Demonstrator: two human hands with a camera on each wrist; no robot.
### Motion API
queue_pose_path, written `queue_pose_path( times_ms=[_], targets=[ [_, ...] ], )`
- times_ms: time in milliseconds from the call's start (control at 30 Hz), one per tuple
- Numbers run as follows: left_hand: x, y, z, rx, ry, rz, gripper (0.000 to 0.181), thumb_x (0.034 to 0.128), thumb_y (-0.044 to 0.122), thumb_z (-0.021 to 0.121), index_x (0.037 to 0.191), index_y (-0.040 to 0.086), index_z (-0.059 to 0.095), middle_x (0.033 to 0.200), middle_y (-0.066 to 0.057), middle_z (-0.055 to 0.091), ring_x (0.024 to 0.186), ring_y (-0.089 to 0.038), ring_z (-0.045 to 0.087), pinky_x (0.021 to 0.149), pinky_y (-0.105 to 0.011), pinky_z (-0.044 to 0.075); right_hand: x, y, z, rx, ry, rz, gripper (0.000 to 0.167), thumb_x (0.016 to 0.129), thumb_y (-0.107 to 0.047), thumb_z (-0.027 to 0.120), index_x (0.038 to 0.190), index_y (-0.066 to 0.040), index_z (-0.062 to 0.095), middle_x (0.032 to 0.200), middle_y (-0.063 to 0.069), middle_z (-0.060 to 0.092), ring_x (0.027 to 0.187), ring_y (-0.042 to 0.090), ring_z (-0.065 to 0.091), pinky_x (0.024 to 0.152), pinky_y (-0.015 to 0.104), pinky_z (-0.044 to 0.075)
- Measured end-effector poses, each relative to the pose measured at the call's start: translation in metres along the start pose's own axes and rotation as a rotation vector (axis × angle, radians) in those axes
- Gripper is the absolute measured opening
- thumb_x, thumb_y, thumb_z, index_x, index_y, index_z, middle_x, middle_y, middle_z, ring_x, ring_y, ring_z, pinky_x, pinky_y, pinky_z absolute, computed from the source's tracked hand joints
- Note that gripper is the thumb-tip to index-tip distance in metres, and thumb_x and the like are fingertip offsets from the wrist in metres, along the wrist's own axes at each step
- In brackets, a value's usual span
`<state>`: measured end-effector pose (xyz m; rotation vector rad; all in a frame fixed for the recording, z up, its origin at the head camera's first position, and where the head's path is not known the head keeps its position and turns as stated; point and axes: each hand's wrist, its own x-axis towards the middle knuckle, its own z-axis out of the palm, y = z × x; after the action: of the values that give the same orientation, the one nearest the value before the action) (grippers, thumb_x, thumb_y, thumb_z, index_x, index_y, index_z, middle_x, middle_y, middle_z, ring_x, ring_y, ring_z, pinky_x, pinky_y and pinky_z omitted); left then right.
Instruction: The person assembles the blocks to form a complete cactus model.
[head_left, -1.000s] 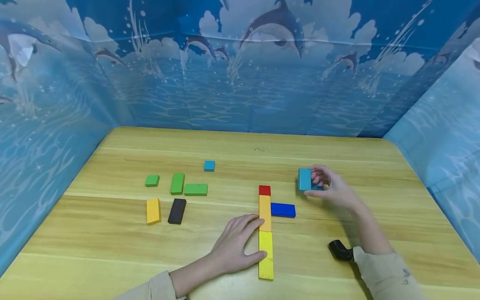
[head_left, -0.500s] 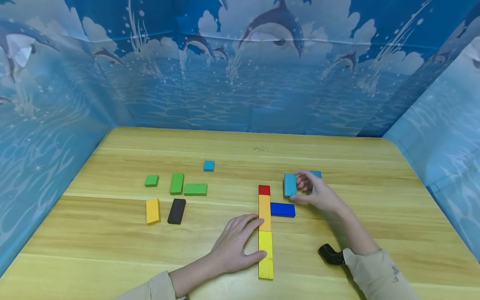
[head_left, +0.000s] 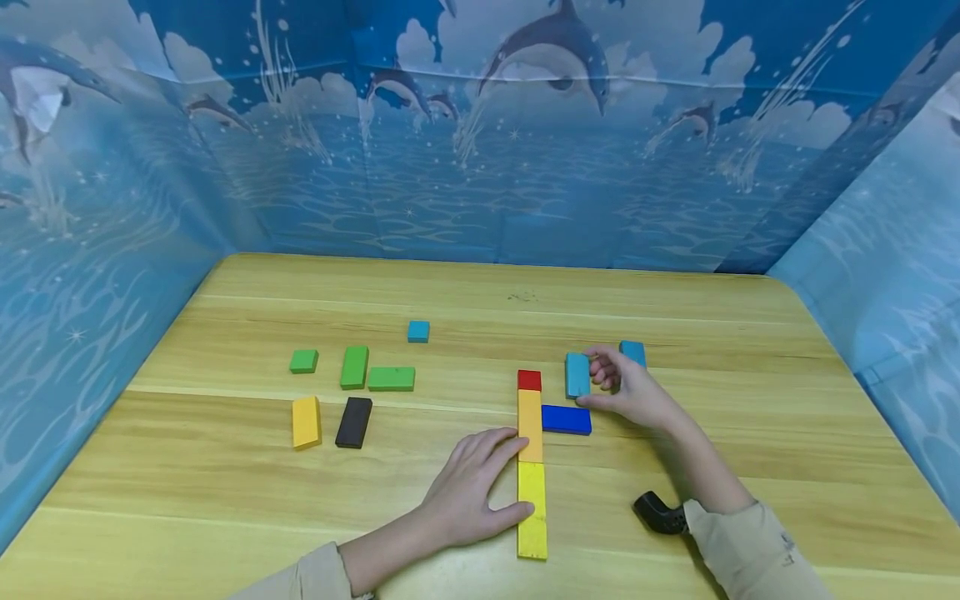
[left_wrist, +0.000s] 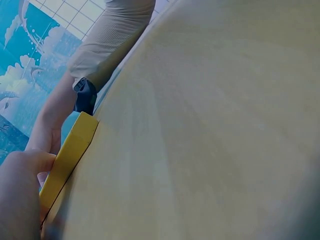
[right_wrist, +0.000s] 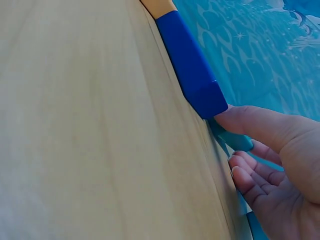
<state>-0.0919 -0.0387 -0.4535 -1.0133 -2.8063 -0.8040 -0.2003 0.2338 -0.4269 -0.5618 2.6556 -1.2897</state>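
Note:
My right hand [head_left: 626, 392] pinches a light blue block [head_left: 577, 375] between thumb and forefinger, its other fingers curled behind. This block stands just beyond a dark blue block [head_left: 566, 420], which reaches out sideways from a straight column. Red [head_left: 529, 381], orange [head_left: 531, 412] and yellow [head_left: 532, 533] blocks form that column end to end. On the column's left side rests my left hand [head_left: 472, 492], fingertips at the orange block and thumb on the yellow one. In the right wrist view, the thumb [right_wrist: 255, 120] lies beside the end of the dark blue block [right_wrist: 190, 65].
Another light blue block [head_left: 632, 352] lies behind my right hand. Farther left are several green blocks [head_left: 392, 379], a small light blue block [head_left: 418, 332], a slanted yellow-orange block [head_left: 306, 422] and a black block [head_left: 354, 422]. Dolphin-printed curtains [head_left: 450, 183] enclose the wooden table [head_left: 225, 500].
My right hand has carried the light blue block left and slightly nearer, beside the column's far end. A second light blue block behind it has come into view. The left hand stays put.

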Motion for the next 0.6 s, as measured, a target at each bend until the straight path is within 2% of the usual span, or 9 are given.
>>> queue_pose_path(
  times_ms=[167, 400, 600],
  targets=[
    [-0.0003, 0.0002, 0.0001, 0.002, 0.009, 0.006, 0.066, 0.0832, 0.052, 0.053, 0.138, 0.018, 0.037, 0.14, -0.001, 0.036, 0.126, -0.02, 0.034, 0.104, -0.041, 0.027, -0.002, 0.0008, -0.0017, 0.014, -0.023, -0.009, 0.062, 0.076, -0.009, 0.074, 0.126, 0.006, 0.04, 0.092, 0.013, 0.047, 0.078, 0.021, 0.044, 0.066, 0.021, 0.041],
    [0.0, -0.0004, 0.0004, 0.012, 0.013, 0.007, 0.066, 0.0835, 0.053, 0.052, 0.138, 0.018, 0.038, 0.139, -0.001, 0.037, 0.125, -0.019, 0.035, 0.103, -0.04, 0.028, -0.003, -0.0008, -0.0058, 0.074, -0.073, 0.029, 0.064, 0.08, -0.011, 0.071, 0.13, 0.008, 0.036, 0.099, 0.014, 0.046, 0.084, 0.022, 0.042, 0.069, 0.02, 0.04],
    [-0.0005, -0.0007, 0.0004, 0.007, 0.008, 0.003, 0.066, 0.0839, 0.054, 0.051, 0.138, 0.018, 0.037, 0.139, -0.001, 0.036, 0.125, -0.019, 0.035, 0.103, -0.041, 0.027, -0.003, -0.0034, -0.0061, 0.084, -0.069, 0.052, 0.053, 0.089, -0.016, 0.06, 0.13, 0.008, 0.037, 0.101, 0.015, 0.047, 0.086, 0.022, 0.043, 0.071, 0.02, 0.04]
  ],
)
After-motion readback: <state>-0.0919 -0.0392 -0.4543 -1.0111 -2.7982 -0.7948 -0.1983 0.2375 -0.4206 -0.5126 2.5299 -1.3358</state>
